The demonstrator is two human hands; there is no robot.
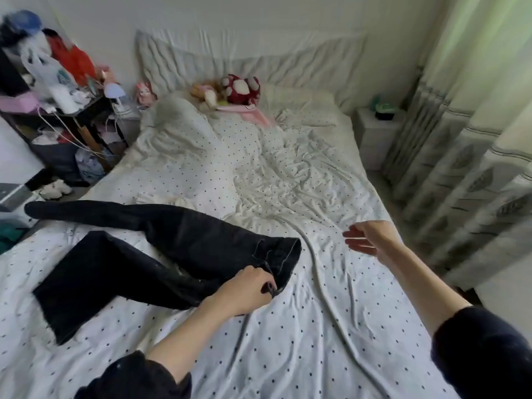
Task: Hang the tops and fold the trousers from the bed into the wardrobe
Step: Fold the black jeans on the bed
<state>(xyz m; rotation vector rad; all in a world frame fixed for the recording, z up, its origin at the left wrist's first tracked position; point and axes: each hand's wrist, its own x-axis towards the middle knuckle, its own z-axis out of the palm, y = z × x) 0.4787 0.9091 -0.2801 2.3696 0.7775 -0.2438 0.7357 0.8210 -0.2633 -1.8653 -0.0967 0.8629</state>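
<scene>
Clearly the step in hand is squaring up the black trousers (161, 249) for folding, and they lie spread on the near left part of the bed (288, 326), on the dotted sheet. Furthest left, one leg runs out toward the bed's edge, while the other bends back toward the camera with its cuff flat on the sheet; the two legs are well apart, so I judge that a good fold starts by bringing one leg over the other — seams and cuffs matched — and smoothing the cloth before halving it. Moving right, the waistband sits bunched and partly turned over, and there the left hand (244, 286) grips it, fingers curled tight round the near edge of the dark cloth with the knuckles up. It would help to pull that waistband flat and taut first. Further right, beyond a long crease in the sheet, the right hand (371, 240) hovers above the bed, clear of the trousers, its fingers loosely spread and holding nothing — well placed, I think, to reach across for the far side of the waistband. No wardrobe shows in this view.
</scene>
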